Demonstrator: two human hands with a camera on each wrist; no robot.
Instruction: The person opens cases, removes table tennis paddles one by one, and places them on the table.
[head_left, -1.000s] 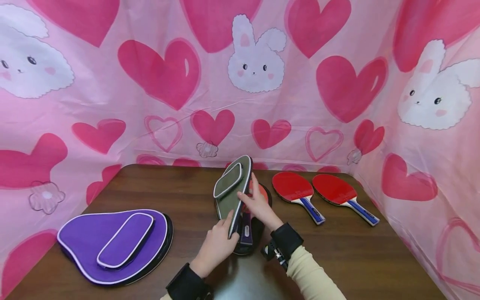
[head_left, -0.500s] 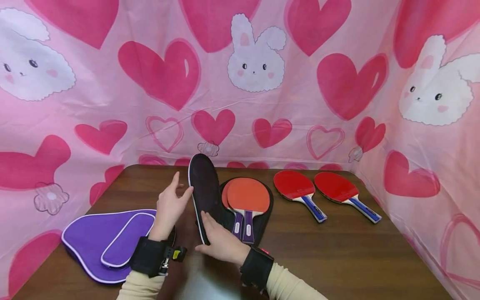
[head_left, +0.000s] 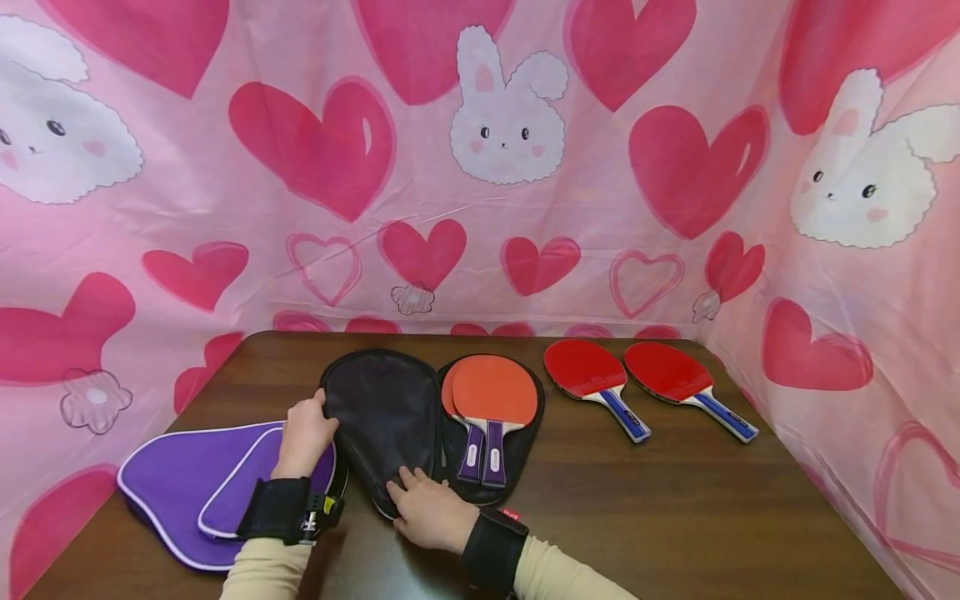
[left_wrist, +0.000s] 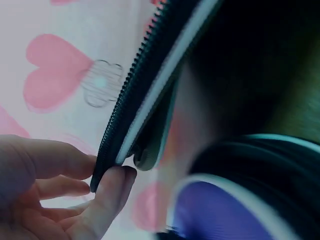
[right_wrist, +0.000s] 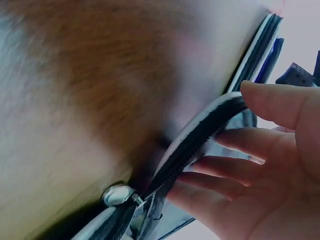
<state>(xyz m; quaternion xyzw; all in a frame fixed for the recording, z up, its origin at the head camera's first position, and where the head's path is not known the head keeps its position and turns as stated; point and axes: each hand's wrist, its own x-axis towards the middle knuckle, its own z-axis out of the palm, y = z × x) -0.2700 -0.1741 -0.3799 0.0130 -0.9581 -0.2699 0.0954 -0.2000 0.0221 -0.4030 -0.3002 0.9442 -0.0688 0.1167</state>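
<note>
A zippered paddle case lies unfolded mid-table, its black inner side up. My left hand pinches the rim of the lid at its left side; the left wrist view shows the zipper edge between thumb and fingers. My right hand rests on the lid's narrow lower end, fingers spread; its thumb touches the white-trimmed rim in the right wrist view. A metal zipper pull hangs there. Two orange-faced table tennis paddles with purple handles overlap in the case's right half.
A purple paddle case with white piping lies at the left, partly behind my left forearm. Two red paddles with blue handles lie at the right. A pink heart-and-rabbit cloth hangs behind the wooden table.
The lid of the case has swung leftward from upright over the paddles to lying nearly flat, uncovering both orange paddles. Both hands moved left with it.
</note>
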